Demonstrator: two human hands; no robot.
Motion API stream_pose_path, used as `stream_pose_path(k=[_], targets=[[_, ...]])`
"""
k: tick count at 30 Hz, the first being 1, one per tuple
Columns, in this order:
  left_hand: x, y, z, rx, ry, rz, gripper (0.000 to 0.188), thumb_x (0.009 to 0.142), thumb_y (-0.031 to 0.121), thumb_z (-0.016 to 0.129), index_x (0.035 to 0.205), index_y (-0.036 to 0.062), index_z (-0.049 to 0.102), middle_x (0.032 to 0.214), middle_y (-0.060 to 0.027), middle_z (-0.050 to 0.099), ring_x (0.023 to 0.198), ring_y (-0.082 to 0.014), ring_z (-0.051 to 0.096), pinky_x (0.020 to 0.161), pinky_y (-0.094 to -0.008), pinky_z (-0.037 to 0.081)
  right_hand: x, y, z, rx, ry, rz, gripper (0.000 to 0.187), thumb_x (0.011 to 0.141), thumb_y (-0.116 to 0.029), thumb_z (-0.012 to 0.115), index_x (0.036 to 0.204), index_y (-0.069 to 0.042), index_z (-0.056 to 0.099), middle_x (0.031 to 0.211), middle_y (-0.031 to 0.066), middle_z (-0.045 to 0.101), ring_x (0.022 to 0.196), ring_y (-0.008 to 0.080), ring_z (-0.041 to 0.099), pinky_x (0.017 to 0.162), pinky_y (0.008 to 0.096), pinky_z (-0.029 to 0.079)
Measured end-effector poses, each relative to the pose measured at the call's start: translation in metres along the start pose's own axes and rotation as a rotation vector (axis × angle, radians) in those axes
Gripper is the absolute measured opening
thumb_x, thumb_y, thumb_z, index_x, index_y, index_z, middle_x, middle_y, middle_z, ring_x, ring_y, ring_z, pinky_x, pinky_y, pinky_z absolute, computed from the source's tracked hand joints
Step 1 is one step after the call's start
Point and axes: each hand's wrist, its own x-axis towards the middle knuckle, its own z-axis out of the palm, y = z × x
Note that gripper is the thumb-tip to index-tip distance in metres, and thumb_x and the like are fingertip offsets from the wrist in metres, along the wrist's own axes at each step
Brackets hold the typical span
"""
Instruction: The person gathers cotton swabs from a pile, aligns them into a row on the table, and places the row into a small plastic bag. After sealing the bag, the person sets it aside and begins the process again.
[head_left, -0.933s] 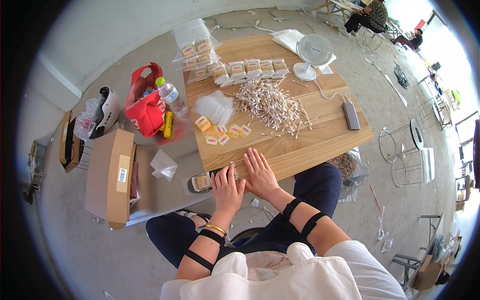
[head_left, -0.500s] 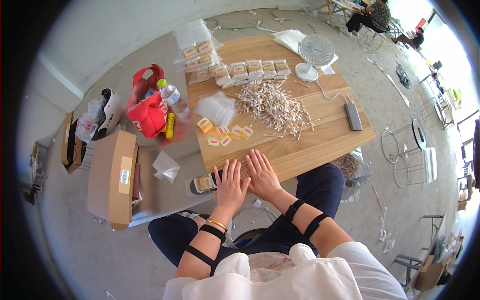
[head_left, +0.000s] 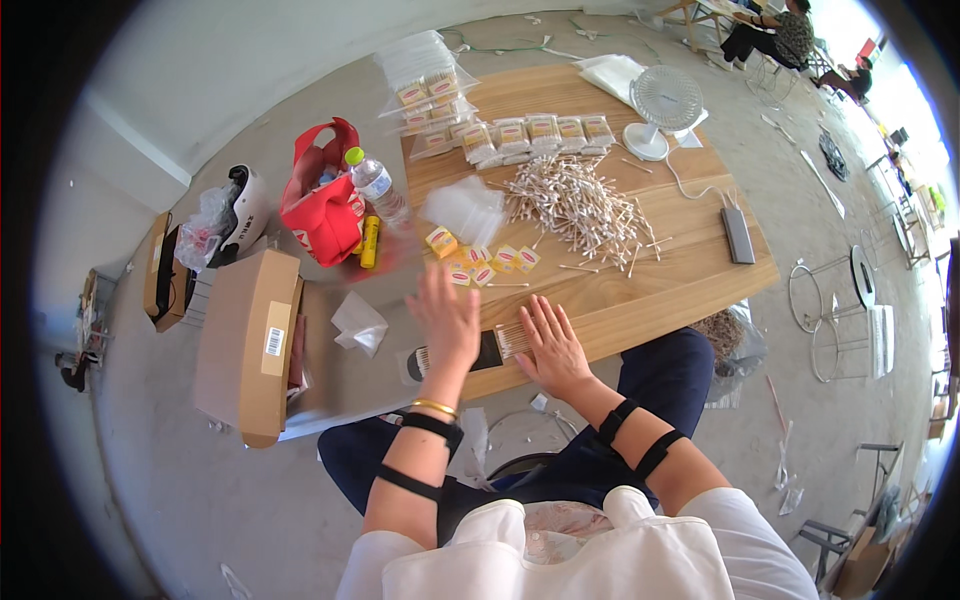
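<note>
My right hand (head_left: 553, 346) lies flat on the near edge of the wooden table (head_left: 690, 270), fingers stretched, beside a short row of cotton swabs (head_left: 513, 341). Those swabs lie at the end of a black strip (head_left: 485, 354), whose other part passes beneath my left hand. My left hand (head_left: 447, 318) is raised over the strip, fingers apart and slightly blurred, holding nothing I can see. Just beyond it are several small yellow-and-white label cards (head_left: 484, 273) and a small stack of cards (head_left: 440, 240). A big heap of loose cotton swabs (head_left: 585, 208) covers the table's middle.
Clear plastic bags (head_left: 465, 208) lie left of the heap. Behind are packed swab bundles (head_left: 542, 132), a white fan (head_left: 665, 100) and a grey power bank (head_left: 737, 236). To the left are a water bottle (head_left: 378, 188), a red bag (head_left: 318, 215) and a cardboard box (head_left: 240, 345).
My left hand has lifted from the swab row and moved forward and left, uncovering part of the black strip and the swabs. The right hand stays flat on the edge. The view has shifted slightly.
</note>
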Motion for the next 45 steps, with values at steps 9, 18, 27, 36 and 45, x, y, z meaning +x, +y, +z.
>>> stream_pose_path(k=[9,18,27,36,45], targets=[[-0.072,-0.121,-0.021,-0.345,0.081,-0.421,0.051,0.108,0.042,0.044,0.135,-0.0004,0.053,0.134,-0.0255,0.056,0.122,-0.0397,0.056,0.106,-0.0455,0.044,0.013,-0.040,0.011,-0.001,-0.023,-0.057,0.081,0.095,-0.043,0.056,0.158,-0.001,0.027,0.166,0.0195,0.025,0.156,0.0311,0.018,0.128,0.0478,0.012],[-0.073,-0.104,-0.002,-0.471,0.123,-0.574,0.053,0.107,0.044,0.048,0.086,-0.0028,0.060,0.080,-0.0205,0.065,0.075,-0.0356,0.062,0.072,-0.0446,0.048,0.020,-0.072,0.022,0.012,-0.011,-0.042,0.080,0.095,-0.043,0.055,0.158,-0.001,0.028,0.165,0.0193,0.026,0.156,0.0309,0.018,0.128,0.0487,0.012],[-0.073,-0.106,0.011,-0.578,0.117,-0.667,0.057,0.104,0.048,0.055,0.082,-0.0035,0.061,0.071,-0.0086,0.061,0.067,-0.0184,0.051,0.067,-0.0382,0.045,0.023,-0.085,0.021,0.025,-0.009,-0.036,0.079,0.096,-0.042,0.055,0.158,-0.001,0.028,0.166,0.0192,0.025,0.156,0.0312,0.018,0.127,0.0497,0.012],[-0.073,-0.106,0.020,-0.744,0.200,-0.685,0.056,0.106,0.047,0.050,0.087,-0.0047,0.062,0.077,-0.0127,0.064,0.071,-0.0216,0.054,0.070,-0.0391,0.047,0.031,-0.105,0.024,0.027,-0.073,-0.058,0.088,0.095,-0.055,0.055,0.159,-0.001,0.026,0.167,0.0193,0.022,0.157,0.0313,0.015,0.127,0.0502,0.010],[-0.083,-0.162,0.014,-0.665,0.223,-0.664,0.060,0.108,0.047,0.045,0.080,-0.0040,0.060,0.070,-0.0138,0.062,0.063,-0.0261,0.054,0.064,-0.0419,0.045,0.030,-0.113,0.016,0.102,-0.108,-0.039,0.102,0.093,-0.062,0.056,0.158,0.007,0.019,0.167,0.0230,0.018,0.157,0.0328,0.011,0.127,0.0495,0.007]])
